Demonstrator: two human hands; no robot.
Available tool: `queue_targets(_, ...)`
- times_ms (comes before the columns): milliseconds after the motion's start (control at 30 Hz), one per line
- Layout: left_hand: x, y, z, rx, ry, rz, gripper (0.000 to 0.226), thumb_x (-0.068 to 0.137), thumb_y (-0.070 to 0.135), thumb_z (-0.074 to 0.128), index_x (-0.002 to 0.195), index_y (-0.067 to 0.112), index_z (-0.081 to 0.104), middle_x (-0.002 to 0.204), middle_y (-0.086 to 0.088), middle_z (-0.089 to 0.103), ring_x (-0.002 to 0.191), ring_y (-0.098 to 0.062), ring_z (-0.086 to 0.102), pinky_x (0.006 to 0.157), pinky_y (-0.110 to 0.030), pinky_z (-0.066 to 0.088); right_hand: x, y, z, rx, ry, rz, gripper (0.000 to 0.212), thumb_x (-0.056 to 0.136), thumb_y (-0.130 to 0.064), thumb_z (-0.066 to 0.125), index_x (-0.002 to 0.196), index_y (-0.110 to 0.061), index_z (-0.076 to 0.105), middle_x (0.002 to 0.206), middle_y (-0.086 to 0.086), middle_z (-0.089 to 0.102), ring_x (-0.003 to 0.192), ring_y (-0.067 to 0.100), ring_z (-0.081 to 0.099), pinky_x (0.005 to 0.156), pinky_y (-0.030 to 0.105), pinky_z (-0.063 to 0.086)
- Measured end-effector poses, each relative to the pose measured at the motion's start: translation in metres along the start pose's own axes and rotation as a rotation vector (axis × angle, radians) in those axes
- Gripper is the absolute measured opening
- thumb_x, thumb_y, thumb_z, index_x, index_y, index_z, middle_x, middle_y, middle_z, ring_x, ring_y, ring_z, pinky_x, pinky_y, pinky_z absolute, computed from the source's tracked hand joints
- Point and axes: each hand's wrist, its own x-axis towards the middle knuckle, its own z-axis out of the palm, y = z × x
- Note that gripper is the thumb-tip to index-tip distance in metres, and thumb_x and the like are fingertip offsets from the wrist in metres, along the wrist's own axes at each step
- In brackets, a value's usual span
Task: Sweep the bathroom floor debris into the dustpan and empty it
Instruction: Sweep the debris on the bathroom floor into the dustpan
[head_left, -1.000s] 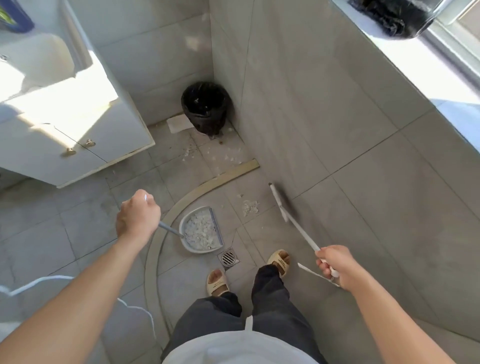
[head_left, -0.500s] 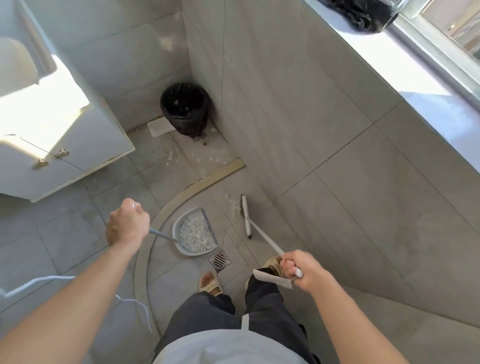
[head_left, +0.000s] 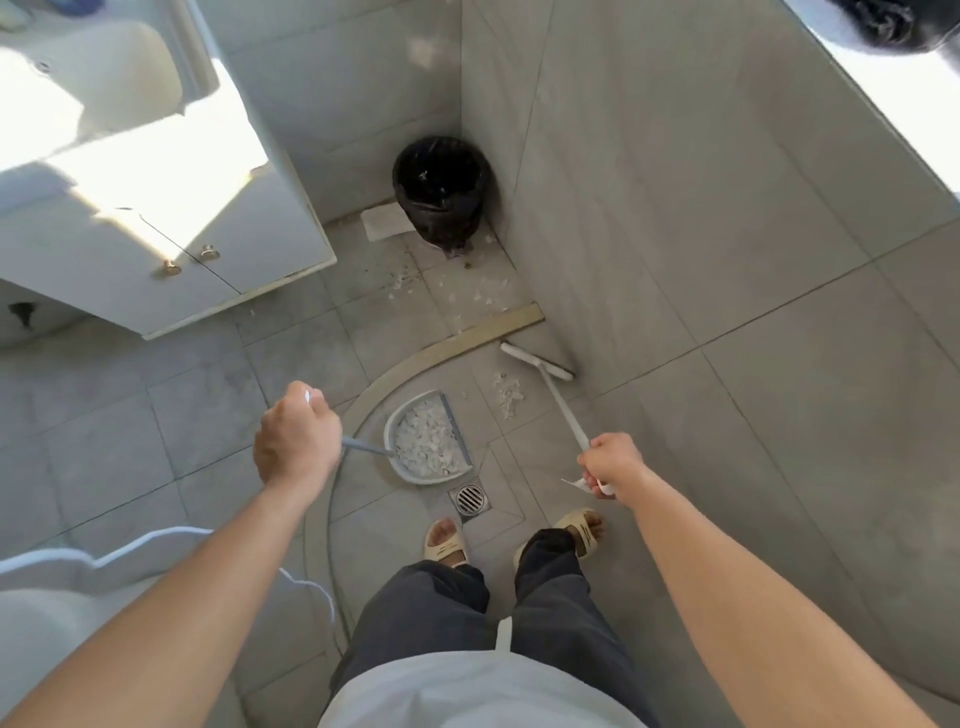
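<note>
My left hand (head_left: 293, 435) grips the long handle of a grey dustpan (head_left: 410, 475) that sits on the floor holding a heap of white scraps. My right hand (head_left: 609, 464) grips the white handle of a small broom (head_left: 540, 364). The broom head lies on the floor against the right wall, beyond a small pile of white debris (head_left: 509, 395). That pile lies between the broom head and the dustpan's open edge. More white scraps (head_left: 467, 291) are scattered farther off, in front of a black-lined bin (head_left: 441, 187) in the corner.
A white vanity cabinet (head_left: 208, 249) juts out at the left. A curved beige threshold strip (head_left: 452, 343) crosses the floor. A floor drain (head_left: 470, 498) sits just before my sandalled feet. A white paper (head_left: 384, 221) lies beside the bin. Tiled wall rises on the right.
The broom head has swung farther away to the wall base, beyond the small debris pile. My right hand moved right and outward. The dustpan and left hand stay put.
</note>
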Motion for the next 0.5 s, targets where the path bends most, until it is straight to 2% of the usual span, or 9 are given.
queue_targets(100,0.003,-0.005,-0.002,-0.018,-0.007,-0.034,0.026,0.099,0.023,0.039,0.104,0.007,0.059,0.104,-0.028,0.062,0.096,-0.046,0.056,0.077,-0.045,0.045,-0.008,0.011,0.018,-0.037,-0.077,0.024,0.012,0.092,0.0,0.051,0.094,-0.008,0.059,0.069,0.015,0.059,0.047,0.018,0.049,0.043,0.024,0.042)
queue_targets(233,0.006,-0.007,0.004,-0.028,-0.019,-0.052,0.025,0.1,0.022,0.038,0.1,0.006,0.057,0.103,-0.029,0.061,0.095,-0.046,0.056,0.076,-0.045,0.045,-0.026,0.022,0.003,0.1,-0.156,0.047,0.011,0.092,0.0,0.055,0.096,-0.009,0.059,0.07,0.013,0.054,0.046,0.013,0.043,0.037,0.022,0.036)
queue_targets(367,0.014,0.002,0.01,-0.045,-0.021,-0.01,0.025,0.1,0.022,0.037,0.098,0.007,0.056,0.101,-0.027,0.062,0.092,-0.045,0.057,0.076,-0.045,0.046,-0.04,0.038,-0.034,0.319,-0.146,0.085,0.016,0.092,0.002,0.056,0.106,-0.005,0.06,0.067,0.014,0.052,0.038,0.01,0.037,0.032,0.017,0.027)
queue_targets(500,0.02,0.015,0.014,-0.039,-0.027,0.001,0.025,0.1,0.022,0.037,0.103,0.009,0.058,0.105,-0.024,0.063,0.096,-0.044,0.058,0.075,-0.042,0.044,-0.058,0.044,-0.008,0.306,-0.094,0.08,0.022,0.092,0.004,0.053,0.112,-0.005,0.056,0.065,0.014,0.051,0.036,0.011,0.036,0.033,0.017,0.027)
